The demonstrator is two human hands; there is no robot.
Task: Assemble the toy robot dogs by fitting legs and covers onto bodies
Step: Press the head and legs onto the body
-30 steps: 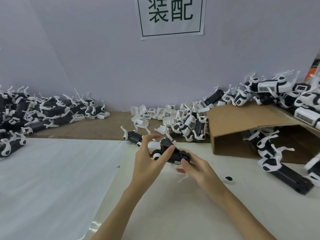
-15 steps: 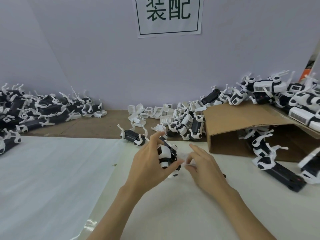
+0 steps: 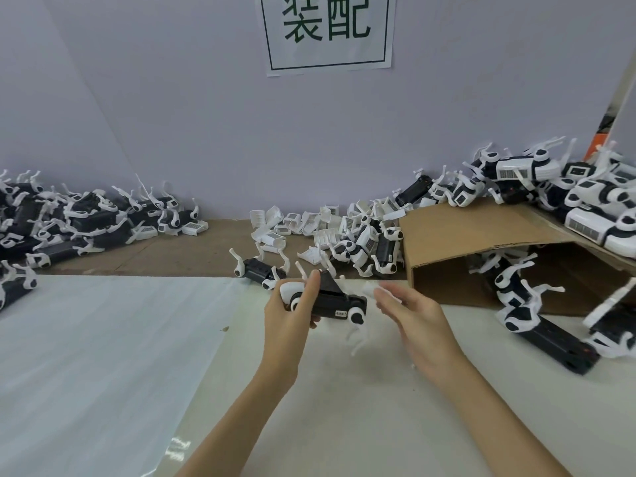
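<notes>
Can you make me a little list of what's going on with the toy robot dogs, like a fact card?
Left hand: grips a black toy dog body above the table
Right hand: open, beside the body, holding nothing clear
Legs on held body: white, one hanging down
White covers: loose pile by the wall
Cardboard box: right, dogs on top and inside
Sign: on wall

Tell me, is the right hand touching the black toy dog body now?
Apart. The head view shows a gap between the right hand and the black toy dog body, held by the left hand.
</notes>
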